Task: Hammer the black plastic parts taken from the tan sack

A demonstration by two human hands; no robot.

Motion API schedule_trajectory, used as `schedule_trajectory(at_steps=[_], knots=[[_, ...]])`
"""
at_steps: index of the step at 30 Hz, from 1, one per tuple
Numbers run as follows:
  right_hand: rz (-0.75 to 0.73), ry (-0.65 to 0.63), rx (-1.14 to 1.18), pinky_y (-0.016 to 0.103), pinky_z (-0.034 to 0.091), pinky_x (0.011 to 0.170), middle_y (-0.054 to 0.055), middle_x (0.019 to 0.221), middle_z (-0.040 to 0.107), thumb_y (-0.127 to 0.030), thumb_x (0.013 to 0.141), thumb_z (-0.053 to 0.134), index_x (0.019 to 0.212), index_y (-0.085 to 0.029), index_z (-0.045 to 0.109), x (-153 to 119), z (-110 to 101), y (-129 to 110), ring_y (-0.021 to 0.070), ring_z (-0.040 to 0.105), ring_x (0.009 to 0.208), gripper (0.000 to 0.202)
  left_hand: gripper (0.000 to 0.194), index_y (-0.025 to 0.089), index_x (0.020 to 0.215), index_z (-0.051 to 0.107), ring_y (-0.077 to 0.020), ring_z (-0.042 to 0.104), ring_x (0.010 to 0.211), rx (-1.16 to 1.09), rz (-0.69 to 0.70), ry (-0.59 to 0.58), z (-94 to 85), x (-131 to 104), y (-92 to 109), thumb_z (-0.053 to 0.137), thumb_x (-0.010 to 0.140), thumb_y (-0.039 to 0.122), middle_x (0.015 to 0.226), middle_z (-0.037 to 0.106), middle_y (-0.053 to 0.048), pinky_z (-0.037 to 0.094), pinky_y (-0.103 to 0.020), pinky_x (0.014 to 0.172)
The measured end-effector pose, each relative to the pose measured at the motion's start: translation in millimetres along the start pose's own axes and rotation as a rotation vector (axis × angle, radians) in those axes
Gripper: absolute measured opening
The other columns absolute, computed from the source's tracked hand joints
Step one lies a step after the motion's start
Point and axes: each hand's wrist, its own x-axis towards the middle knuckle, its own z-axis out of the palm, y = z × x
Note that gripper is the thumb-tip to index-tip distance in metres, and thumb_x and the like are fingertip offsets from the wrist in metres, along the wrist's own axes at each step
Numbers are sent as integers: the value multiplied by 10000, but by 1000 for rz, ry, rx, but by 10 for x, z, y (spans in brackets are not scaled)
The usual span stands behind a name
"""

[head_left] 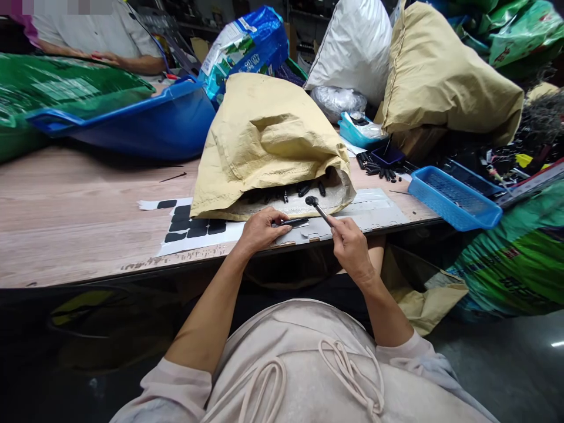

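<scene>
My left hand point(263, 230) pinches a thin dark tool point(294, 222), perhaps tweezers, at the table's front edge. My right hand point(351, 247) grips the shaft of a black-headed tool point(312, 201), its round head raised toward the mouth of a yellow paper sack point(268, 135). Inside the sack's open mouth lie several small black parts point(304, 189). Under my hands is a flat grey-white board point(379, 205). To the left, a white sheet with black rounded-square stickers point(194, 226) is partly covered by the sack.
A blue basin point(150, 123) with a green bag stands at the left. Black pieces point(381, 171) and a blue basket point(453, 197) lie to the right. Full sacks point(445, 76) line the back. Another person's hands point(106, 57) show at the upper left.
</scene>
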Motion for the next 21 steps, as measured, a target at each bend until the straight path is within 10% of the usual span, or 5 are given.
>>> schedule_trajectory(at_steps=[9, 13, 21], knots=[[128, -149, -423, 313, 526, 772, 127, 1242, 711, -97, 1055, 500, 1458, -295, 747, 205, 10, 20, 285, 599, 1110, 513, 224, 193, 961, 795, -144, 519, 668, -110, 158, 34, -38, -188, 177, 763, 859, 389, 840, 687, -15, 412, -281, 650], [148, -182, -418, 317, 531, 787, 125, 1268, 700, -125, 1065, 513, 1453, -312, 743, 199, -8, -22, 293, 589, 1140, 488, 267, 208, 1068, 795, -128, 511, 613, -202, 214, -174, 60, -590, 316, 693, 954, 427, 744, 667, 10, 402, -259, 615], [122, -243, -424, 380, 541, 914, 137, 1212, 755, -237, 1083, 547, 1338, -254, 792, 315, -129, -67, 315, 624, 1146, 354, 347, 247, 1215, 791, -316, 763, 1094, 191, -203, -471, 684, -843, -489, 637, 923, 354, 1194, 822, -103, 586, -392, 950]])
